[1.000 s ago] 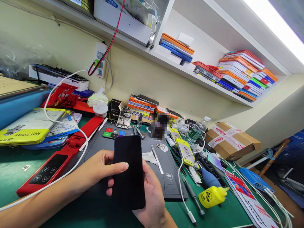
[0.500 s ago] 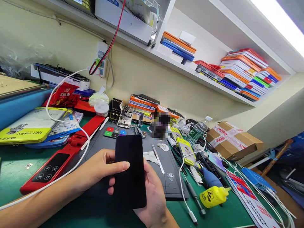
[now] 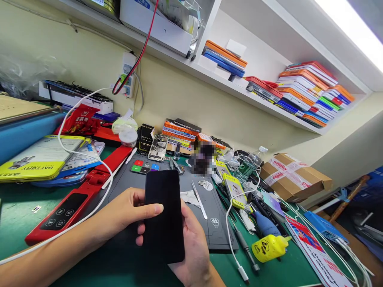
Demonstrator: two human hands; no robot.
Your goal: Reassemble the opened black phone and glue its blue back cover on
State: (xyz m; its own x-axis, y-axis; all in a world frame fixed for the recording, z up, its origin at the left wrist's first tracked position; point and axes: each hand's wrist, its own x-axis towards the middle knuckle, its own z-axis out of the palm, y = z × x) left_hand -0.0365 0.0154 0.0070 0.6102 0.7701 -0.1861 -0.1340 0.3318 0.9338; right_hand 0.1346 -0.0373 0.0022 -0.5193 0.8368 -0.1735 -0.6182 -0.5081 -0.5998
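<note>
A black smartphone point(image 3: 164, 235) with a dark screen is held upright between both hands, over the front of a dark grey work mat point(image 3: 206, 235). My left hand point(image 3: 136, 211) grips its left edge, thumb lying across the screen and fingers curled behind. My right hand point(image 3: 194, 243) cups the lower right side, its fingers mostly hidden by the phone. Beyond the phone, tweezers point(image 3: 199, 200) rest on a crumpled white wipe point(image 3: 190, 197). An opened phone point(image 3: 158, 147) with its inner parts exposed leans at the back of the mat.
Along the left lies a red device with buttons point(image 3: 64, 209), crossed by a white cable point(image 3: 112, 175). At right are a screwdriver point(image 3: 247, 249), a yellow bottle point(image 3: 269, 248), a blue air blower point(image 3: 266, 224), a plastic water bottle point(image 3: 249, 164) and a taped cardboard box point(image 3: 295, 175). A shelf point(image 3: 257, 101) overhangs the bench.
</note>
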